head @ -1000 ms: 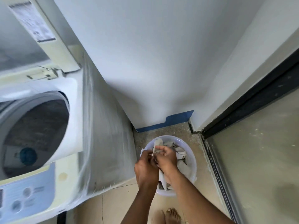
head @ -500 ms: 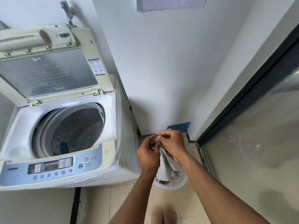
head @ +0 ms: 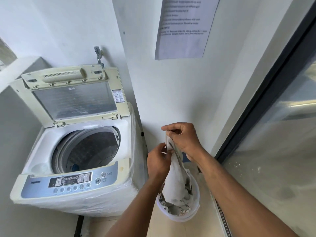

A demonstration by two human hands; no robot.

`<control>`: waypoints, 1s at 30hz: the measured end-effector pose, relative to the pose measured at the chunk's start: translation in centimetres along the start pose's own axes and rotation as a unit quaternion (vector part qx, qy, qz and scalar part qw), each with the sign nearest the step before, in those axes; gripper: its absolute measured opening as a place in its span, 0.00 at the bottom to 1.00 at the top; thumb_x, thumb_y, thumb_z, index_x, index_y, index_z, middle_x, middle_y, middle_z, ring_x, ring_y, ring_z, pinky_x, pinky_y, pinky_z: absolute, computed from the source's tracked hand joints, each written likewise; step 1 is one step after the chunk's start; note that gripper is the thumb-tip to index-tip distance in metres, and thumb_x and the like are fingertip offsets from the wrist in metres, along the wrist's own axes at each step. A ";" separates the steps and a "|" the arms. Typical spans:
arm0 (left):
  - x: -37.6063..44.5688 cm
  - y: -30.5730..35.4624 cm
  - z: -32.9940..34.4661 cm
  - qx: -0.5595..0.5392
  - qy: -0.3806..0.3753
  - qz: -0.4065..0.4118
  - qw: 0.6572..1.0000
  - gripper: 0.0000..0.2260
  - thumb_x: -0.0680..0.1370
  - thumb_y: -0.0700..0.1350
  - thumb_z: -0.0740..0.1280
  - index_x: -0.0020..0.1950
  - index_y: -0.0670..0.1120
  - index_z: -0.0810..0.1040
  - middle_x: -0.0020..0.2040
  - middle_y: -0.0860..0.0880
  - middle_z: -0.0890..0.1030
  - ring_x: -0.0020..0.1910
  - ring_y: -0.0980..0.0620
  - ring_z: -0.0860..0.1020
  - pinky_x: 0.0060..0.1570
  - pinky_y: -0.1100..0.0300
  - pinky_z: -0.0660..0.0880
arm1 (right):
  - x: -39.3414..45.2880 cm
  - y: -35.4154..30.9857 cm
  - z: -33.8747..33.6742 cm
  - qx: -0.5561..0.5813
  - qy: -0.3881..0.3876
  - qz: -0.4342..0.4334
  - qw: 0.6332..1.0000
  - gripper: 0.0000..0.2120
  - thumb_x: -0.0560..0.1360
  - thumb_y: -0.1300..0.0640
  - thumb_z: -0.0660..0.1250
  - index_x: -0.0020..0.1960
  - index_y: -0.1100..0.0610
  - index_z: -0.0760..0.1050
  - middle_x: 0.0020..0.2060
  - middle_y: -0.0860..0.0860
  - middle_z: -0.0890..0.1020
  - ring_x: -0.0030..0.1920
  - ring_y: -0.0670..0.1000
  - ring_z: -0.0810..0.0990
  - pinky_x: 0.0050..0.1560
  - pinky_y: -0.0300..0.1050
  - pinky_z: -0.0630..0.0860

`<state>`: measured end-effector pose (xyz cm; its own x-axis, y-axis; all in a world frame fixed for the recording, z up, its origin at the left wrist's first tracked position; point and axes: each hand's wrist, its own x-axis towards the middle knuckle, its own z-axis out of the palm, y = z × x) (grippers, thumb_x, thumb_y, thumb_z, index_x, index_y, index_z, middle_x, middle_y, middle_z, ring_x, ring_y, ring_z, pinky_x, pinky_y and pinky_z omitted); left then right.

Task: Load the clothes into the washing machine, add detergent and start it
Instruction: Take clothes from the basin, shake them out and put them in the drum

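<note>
Head view, landmark: the washing machine [head: 77,147], lid up, drum open and dark inside.
Right hand [head: 185,140]: pinching the top edge of a pale cloth [head: 176,182], right of the machine.
Left hand [head: 158,162]: fingers curled on the same cloth, just below.
Change: a second ago both hands were down in the bucket [head: 177,214]; now the cloth hangs raised, its tail still in the bucket.
Meaning: first garment is lifted, not yet loaded; detergent and start remain.

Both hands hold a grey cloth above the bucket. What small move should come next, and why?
Probably lift the grey cloth clear of the white bucket and swing it left. Its lower end is still in the bucket, both the right hand and left hand grip it, and the washing machine drum stands open.
</note>
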<state>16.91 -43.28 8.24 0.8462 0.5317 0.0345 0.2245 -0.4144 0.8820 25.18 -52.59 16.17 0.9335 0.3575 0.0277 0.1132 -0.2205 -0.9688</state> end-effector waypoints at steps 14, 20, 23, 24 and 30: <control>3.4 9.4 -5.6 -0.094 0.092 0.059 0.990 0.10 0.78 0.37 0.70 0.50 0.49 0.89 0.36 0.57 0.86 0.36 0.63 0.82 0.41 0.68 0.76 | -1.0 -1.9 -5.4 -0.275 0.092 -0.134 0.948 0.13 0.77 0.64 0.72 0.53 0.48 0.86 0.47 0.44 0.84 0.43 0.43 0.82 0.48 0.44 0.82; 4.4 15.4 -8.2 -0.125 0.108 0.122 0.979 0.11 0.78 0.38 0.70 0.48 0.52 0.90 0.32 0.59 0.84 0.28 0.67 0.76 0.33 0.72 0.69 | -1.4 -5.4 -4.1 -0.191 0.008 -0.130 0.973 0.24 0.72 0.55 0.79 0.67 0.48 0.79 0.52 0.42 0.86 0.45 0.41 0.85 0.50 0.38 0.83; 4.4 18.0 -9.2 -0.160 0.087 0.163 0.970 0.12 0.78 0.40 0.72 0.46 0.57 0.89 0.35 0.59 0.86 0.31 0.65 0.79 0.35 0.70 0.73 | -0.9 -7.0 -3.2 -0.170 0.001 -0.129 0.977 0.22 0.74 0.54 0.77 0.65 0.48 0.77 0.48 0.42 0.86 0.43 0.40 0.85 0.46 0.35 0.82; 4.4 18.5 -9.4 -0.160 0.078 0.179 0.968 0.13 0.78 0.40 0.72 0.44 0.59 0.88 0.35 0.58 0.86 0.31 0.64 0.79 0.35 0.69 0.74 | -0.7 -7.3 -2.9 -0.172 0.017 -0.138 0.975 0.15 0.75 0.55 0.76 0.60 0.49 0.78 0.44 0.41 0.85 0.41 0.40 0.85 0.42 0.35 0.80; 5.2 16.8 -9.9 -0.143 0.066 0.241 0.958 0.15 0.77 0.37 0.74 0.62 0.49 0.84 0.49 0.54 0.86 0.45 0.56 0.84 0.43 0.63 0.79 | 1.1 -9.8 -3.0 -0.136 0.116 -0.187 0.966 0.13 0.76 0.62 0.72 0.36 0.50 0.78 0.29 0.45 0.83 0.31 0.48 0.83 0.32 0.51 0.80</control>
<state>20.32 -40.16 27.88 0.7457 0.4259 0.5125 -0.3340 -0.4266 0.8405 26.09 -52.73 26.41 0.8578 0.2518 0.4480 0.5126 -0.3577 -0.7806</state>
